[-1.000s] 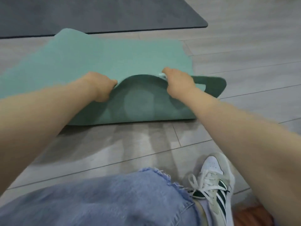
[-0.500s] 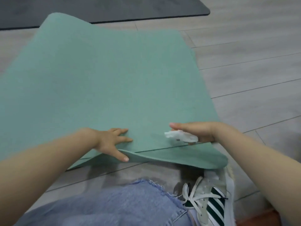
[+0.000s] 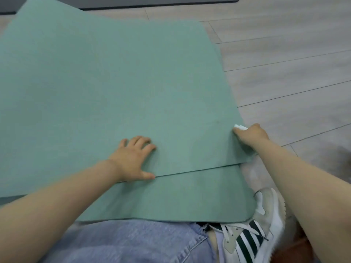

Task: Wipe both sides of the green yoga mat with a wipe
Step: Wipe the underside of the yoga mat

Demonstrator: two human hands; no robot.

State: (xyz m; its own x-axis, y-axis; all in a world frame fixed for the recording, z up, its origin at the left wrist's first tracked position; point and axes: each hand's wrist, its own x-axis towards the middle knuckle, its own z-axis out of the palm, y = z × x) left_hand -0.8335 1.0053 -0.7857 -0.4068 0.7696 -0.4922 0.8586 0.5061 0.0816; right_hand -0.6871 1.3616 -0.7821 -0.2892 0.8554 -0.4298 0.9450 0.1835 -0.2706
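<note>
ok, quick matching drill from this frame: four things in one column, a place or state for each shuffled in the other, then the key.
Things
1. left hand
2. right hand
3. wipe
4. sneaker

Places or states
A. white with dark stripes, partly under the near corner of the green yoga mat
B. fingers spread flat on the folded-over mat layer
C. small white wad showing at the fingertips by the mat's right edge
D. at the mat's right edge, curled round something white

Pairs: 1-B, 2-D, 3-C, 4-A
</note>
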